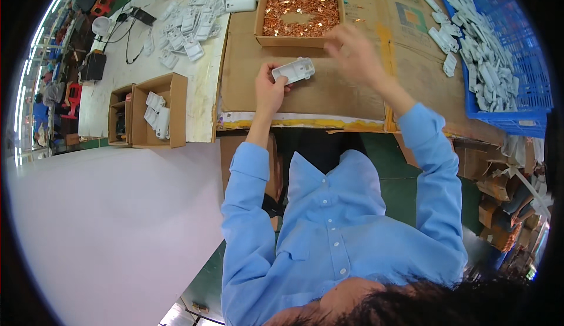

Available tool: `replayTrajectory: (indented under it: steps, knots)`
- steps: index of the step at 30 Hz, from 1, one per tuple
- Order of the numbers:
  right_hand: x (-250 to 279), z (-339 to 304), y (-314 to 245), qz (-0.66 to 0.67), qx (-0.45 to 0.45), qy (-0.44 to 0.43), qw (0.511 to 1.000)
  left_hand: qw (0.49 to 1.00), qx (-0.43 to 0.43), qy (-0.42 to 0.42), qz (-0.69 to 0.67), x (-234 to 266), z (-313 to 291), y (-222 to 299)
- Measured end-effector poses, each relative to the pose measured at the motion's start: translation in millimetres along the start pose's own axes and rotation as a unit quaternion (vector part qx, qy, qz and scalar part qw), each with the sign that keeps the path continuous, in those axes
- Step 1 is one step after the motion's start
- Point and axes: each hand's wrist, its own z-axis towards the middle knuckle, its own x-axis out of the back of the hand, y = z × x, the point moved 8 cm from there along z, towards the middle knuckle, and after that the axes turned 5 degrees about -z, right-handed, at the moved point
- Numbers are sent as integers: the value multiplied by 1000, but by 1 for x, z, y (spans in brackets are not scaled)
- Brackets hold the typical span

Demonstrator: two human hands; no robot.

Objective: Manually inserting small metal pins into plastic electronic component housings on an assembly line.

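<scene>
One casing (293,72) is gripped by your left hand (272,85), thumb and fingers closed on it, above the cardboard (346,101) in the head view. Your right hand (354,54) overlaps the near right corner of the box (288,42); blur hides whether its fingers hold a copper piece. No copper is discernible in the casing; judge it unfinished. Loose casings (191,26) lie piled left; whether parts (489,70) in the crate (508,123) are finished cannot be told.

Red stool (74,94), grn flr (402,198)
</scene>
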Motion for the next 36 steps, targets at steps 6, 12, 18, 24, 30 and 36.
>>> replayTrajectory:
  steps: [6, 12, 18, 24, 30, 36]
  knots:
    - [-41, 95, 68, -130, -13, -70, 989, 996, -54, 24, -72, -3, -6, 12]
    - [-111, 122, 97, -199, -11, -200, 959, 996, -80, 24, -4, -4, -9, 17]
    - [-134, 130, 94, -242, 26, -222, 944, 996, -74, 34, 31, -1, -12, 21]
    - [-150, 132, 103, -295, 36, -230, 927, 995, -95, 31, 0, -2, -10, 21]
    - [-151, 134, 108, -296, 16, -219, 929, 995, -93, 30, -16, -5, -11, 22]
    - [-148, 134, 107, -292, -28, -218, 931, 995, -95, 33, -4, -5, -10, 22]
